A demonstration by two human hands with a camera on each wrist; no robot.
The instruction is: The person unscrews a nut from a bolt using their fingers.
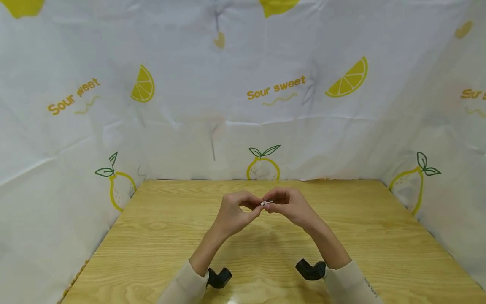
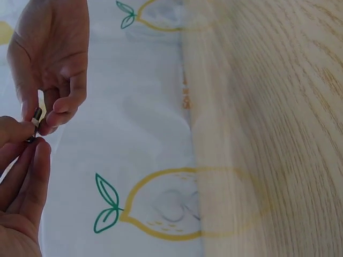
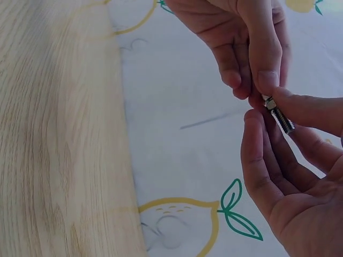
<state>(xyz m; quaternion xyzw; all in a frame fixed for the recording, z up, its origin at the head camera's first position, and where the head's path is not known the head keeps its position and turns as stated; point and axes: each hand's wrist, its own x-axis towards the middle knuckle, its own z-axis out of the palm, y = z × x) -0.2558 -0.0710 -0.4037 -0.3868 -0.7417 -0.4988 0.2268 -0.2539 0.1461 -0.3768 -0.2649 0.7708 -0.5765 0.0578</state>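
Note:
A small metal bolt point(image 3: 282, 120) with a threaded shank and a hexagonal piece at one end is held between the two hands, raised above the table. Whether that piece is a head or a nut cannot be told. My left hand point(image 1: 237, 212) pinches the hexagonal end between thumb and fingers. From the other side my right hand point(image 1: 290, 207) pinches the bolt, its thumb lying against the threaded part in the right wrist view. The fingertips nearly meet and partly cover the bolt. In the left wrist view only its dark end shows between the fingers.
A wood-grain table point(image 1: 152, 245) spreads beneath the hands. White curtain point(image 1: 190, 97) printed with lemons closes off the back and both sides. Black curved devices point(image 1: 219, 278) sit at the wrists, by the light sleeves point(image 1: 186, 287).

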